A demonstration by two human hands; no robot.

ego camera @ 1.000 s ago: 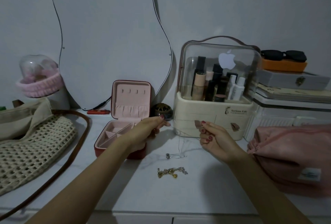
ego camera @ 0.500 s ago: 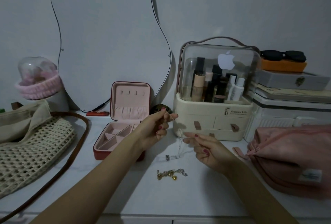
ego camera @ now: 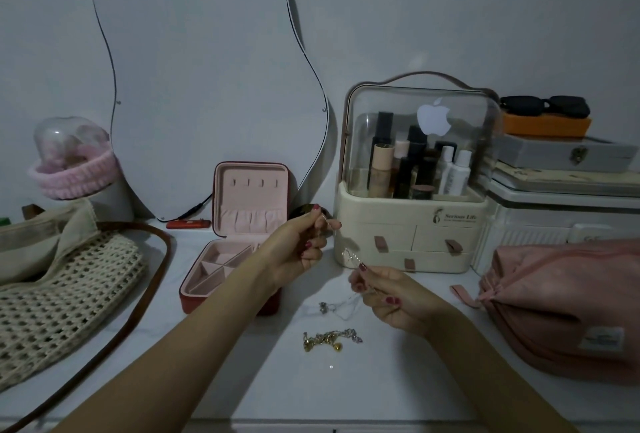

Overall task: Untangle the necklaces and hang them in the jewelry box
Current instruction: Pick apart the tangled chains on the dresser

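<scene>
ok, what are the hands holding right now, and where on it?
Both hold one thin silver necklace. The left hand pinches its upper end at the fingertips; the right hand pinches lower down the chain, the rest trailing to the table.

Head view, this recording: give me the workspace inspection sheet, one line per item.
Surface: white tabletop, dimly lit.
Job's things: thin silver necklace strung between both hands, its lower end trailing onto the table; gold chain lying loose in front; jewelry box open, lid upright, its hooks bare.
Clutter: woven bag on the left, pink pouch on the right, cosmetics organizer behind the hands.
Hands: left hand pinches the necklace's upper part; right hand pinches it lower down.
Cables: dark cable plugged in at the mirror's lower edge.
Surroundings: curvy mirror on a plain wall; sunglasses on stacked boxes.
</scene>
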